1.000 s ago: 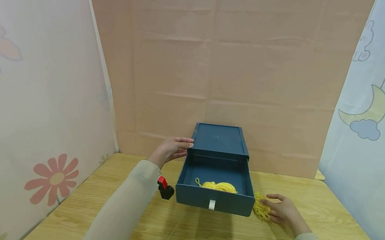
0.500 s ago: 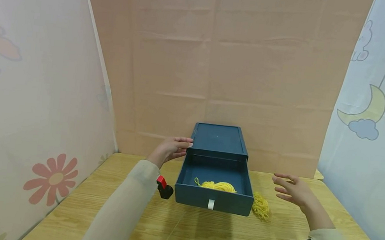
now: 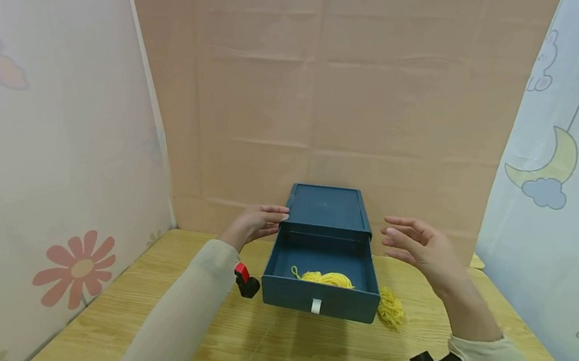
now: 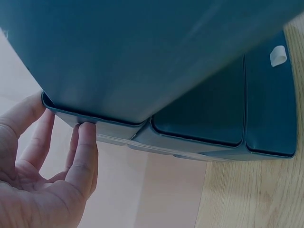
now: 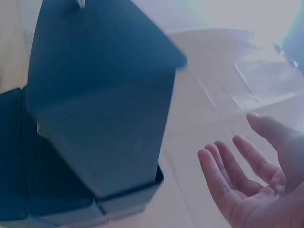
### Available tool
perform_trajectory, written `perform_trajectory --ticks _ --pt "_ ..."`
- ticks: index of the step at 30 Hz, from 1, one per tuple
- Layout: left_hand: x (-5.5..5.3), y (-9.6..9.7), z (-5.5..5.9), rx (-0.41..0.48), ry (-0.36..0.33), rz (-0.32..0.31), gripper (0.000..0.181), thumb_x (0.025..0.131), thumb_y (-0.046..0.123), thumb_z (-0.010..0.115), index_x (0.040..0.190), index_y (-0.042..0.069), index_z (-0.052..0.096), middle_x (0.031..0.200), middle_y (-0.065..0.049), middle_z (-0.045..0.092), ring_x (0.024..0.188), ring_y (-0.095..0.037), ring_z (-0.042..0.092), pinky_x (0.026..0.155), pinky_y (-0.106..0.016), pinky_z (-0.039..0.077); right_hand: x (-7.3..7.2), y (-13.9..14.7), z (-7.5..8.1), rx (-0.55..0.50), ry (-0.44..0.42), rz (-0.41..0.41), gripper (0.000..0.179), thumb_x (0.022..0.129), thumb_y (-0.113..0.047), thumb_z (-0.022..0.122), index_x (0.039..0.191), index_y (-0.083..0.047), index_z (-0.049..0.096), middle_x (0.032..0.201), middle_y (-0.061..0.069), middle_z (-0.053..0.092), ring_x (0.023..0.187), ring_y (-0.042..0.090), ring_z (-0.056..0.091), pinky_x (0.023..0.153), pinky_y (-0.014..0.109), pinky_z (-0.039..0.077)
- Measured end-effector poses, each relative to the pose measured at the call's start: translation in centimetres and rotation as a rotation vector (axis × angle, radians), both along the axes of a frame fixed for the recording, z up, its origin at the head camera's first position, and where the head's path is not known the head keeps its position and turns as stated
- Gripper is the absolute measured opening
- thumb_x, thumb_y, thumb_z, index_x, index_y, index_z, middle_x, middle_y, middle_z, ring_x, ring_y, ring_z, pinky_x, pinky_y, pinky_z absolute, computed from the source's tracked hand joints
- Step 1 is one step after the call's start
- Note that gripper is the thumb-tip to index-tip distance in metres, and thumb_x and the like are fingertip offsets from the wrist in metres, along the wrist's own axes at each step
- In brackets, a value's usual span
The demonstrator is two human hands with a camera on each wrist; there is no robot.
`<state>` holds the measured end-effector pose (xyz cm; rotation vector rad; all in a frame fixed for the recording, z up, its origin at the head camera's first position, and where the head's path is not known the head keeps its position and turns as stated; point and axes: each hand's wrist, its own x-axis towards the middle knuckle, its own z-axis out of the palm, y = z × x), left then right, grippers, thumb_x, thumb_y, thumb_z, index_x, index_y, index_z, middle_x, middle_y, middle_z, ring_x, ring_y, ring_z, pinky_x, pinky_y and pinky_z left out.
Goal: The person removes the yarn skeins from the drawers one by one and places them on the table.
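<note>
My left hand (image 3: 255, 224) rests on the side of a dark blue drawer cabinet (image 3: 326, 208), fingers fairly straight at its upper front edge. The left wrist view shows fingertips (image 4: 88, 128) against the cabinet's side. The top drawer (image 3: 316, 298) is pulled out and has a white pull tab. In it lies a bundle of yellow yarn (image 3: 329, 279), partly hidden by the drawer front. My right hand (image 3: 422, 250) is raised to the right of the cabinet, apart from it, holding nothing, fingers loosely bent. A tangle of yellow yarn (image 3: 390, 309) lies right of the drawer.
Below the pulled-out drawer, the cabinet has further closed drawers (image 4: 270, 109) with white tabs. It stands on a wooden table (image 3: 191, 311) against a tan paper backdrop (image 3: 249, 111). Patterned panels rise on the left (image 3: 49, 149) and right (image 3: 538, 230).
My right hand has left the yarn tangle on the right and risen up and forward beside the cabinet. The left hand has stayed on the cabinet's side.
</note>
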<state>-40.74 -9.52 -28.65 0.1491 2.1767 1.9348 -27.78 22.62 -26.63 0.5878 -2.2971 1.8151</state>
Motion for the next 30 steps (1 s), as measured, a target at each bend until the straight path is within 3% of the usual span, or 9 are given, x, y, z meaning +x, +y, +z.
perform_trajectory --ticks 6,15,23,30 --pt "-0.1 0.0 -0.1 -0.004 0.002 0.013 0.027 0.087 0.019 0.065 0.114 0.014 0.065 0.115 -0.005 0.061 0.096 -0.017 0.061 0.082 -0.025 0.052 0.4 -3.4 1.0 0.050 0.016 0.089 0.042 0.092 -0.020 0.058 0.128 -0.001 0.048 0.123 0.025 0.050 0.104 0.026 0.059 0.084 0.035 0.051" --pt "-0.1 0.0 -0.1 -0.002 -0.003 0.025 0.026 0.086 0.019 0.066 0.112 0.014 0.066 0.115 -0.005 0.061 0.097 -0.018 0.061 0.083 -0.027 0.051 -1.0 -6.8 0.4 0.244 -0.042 0.202 0.044 0.088 -0.025 0.063 0.124 -0.002 0.053 0.118 0.024 0.054 0.103 0.038 0.056 0.084 0.042 0.052" --pt "0.0 0.0 -0.2 0.005 -0.005 0.019 0.026 0.087 0.019 0.065 0.112 0.014 0.066 0.115 -0.005 0.061 0.097 -0.018 0.061 0.085 -0.027 0.051 -1.7 -7.5 -0.2 0.537 -0.069 0.295 0.036 0.087 -0.031 0.065 0.116 -0.010 0.061 0.112 0.008 0.062 0.100 0.019 0.058 0.085 0.036 0.049" --pt "-0.1 -0.1 -0.1 0.024 -0.011 0.007 0.027 0.086 0.019 0.066 0.113 0.014 0.066 0.114 -0.005 0.061 0.094 -0.017 0.061 0.081 -0.024 0.052 -2.0 -7.7 -0.1 0.582 -0.123 0.414 0.031 0.087 -0.019 0.065 0.114 -0.004 0.061 0.117 0.012 0.059 0.101 0.023 0.060 0.083 0.034 0.051"
